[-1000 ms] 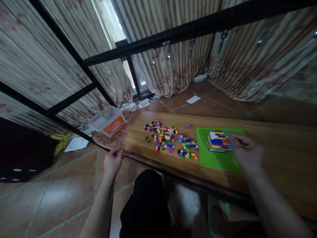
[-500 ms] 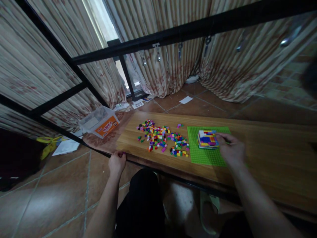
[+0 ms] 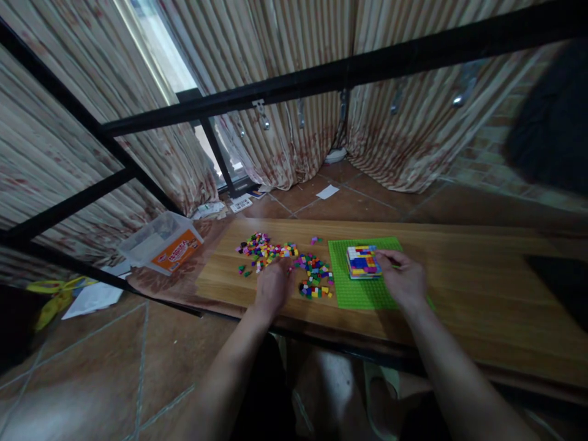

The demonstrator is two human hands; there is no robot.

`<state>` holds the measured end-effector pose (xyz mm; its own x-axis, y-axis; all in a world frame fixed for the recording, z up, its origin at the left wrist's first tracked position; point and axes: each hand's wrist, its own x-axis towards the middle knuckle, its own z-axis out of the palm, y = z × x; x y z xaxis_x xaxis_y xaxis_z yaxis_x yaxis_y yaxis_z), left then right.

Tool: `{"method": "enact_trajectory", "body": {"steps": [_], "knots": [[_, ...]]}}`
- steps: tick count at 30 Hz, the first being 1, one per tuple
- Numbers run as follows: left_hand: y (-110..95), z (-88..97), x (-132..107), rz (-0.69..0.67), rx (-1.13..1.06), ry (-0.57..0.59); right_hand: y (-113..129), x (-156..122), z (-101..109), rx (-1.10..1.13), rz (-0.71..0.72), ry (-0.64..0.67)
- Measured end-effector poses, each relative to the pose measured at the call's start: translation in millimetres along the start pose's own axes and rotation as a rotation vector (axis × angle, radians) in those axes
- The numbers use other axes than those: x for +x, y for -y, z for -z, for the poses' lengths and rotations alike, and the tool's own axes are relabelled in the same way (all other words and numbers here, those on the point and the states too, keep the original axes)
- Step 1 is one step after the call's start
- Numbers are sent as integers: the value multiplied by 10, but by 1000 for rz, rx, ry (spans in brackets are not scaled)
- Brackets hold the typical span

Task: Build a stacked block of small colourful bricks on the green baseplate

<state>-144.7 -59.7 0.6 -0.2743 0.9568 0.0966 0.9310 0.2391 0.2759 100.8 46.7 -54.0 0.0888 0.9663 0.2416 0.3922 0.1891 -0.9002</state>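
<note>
A low block of multicoloured toy bricks (image 3: 362, 262) sits on a green studded baseplate (image 3: 339, 294). My right hand (image 3: 404, 275) is at the block's right edge, thumb and forefinger pinched together at its upper right corner. Whatever small piece may be between those fingertips is too small to make out. Over the near side of the loose toy bricks (image 3: 315, 269) is my left hand (image 3: 273, 286), its back towards me. Its fingers are partly hidden and blurred, so their grip does not show. The loose bricks lie scattered left of the baseplate.
The wooden table (image 3: 468, 288) carries all of this. A clear plastic box with an orange label (image 3: 177, 251) stands at its left end. A black metal bar (image 3: 312, 76) crosses beyond the table. A dark flat object (image 3: 558, 282) lies at the right.
My left hand has moved from the table's front edge, rightwards and forward, to the loose bricks. My right hand stays at the brick block. The whole view has shifted slightly.
</note>
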Motion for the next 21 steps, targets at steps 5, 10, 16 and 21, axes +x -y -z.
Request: {"method": "enact_trajectory", "body": {"steps": [5, 10, 16, 21], "knots": [[-160, -169, 125, -45, 55, 73, 8, 5, 4, 1, -21, 3], [-81, -110, 279, 28, 37, 21, 14, 12, 13, -19, -32, 25], [118, 98, 602, 60, 14, 16, 41, 0, 21, -16, -18, 21], [188, -47, 579, 2, -40, 40, 25, -5, 22, -5, -8, 22]]}}
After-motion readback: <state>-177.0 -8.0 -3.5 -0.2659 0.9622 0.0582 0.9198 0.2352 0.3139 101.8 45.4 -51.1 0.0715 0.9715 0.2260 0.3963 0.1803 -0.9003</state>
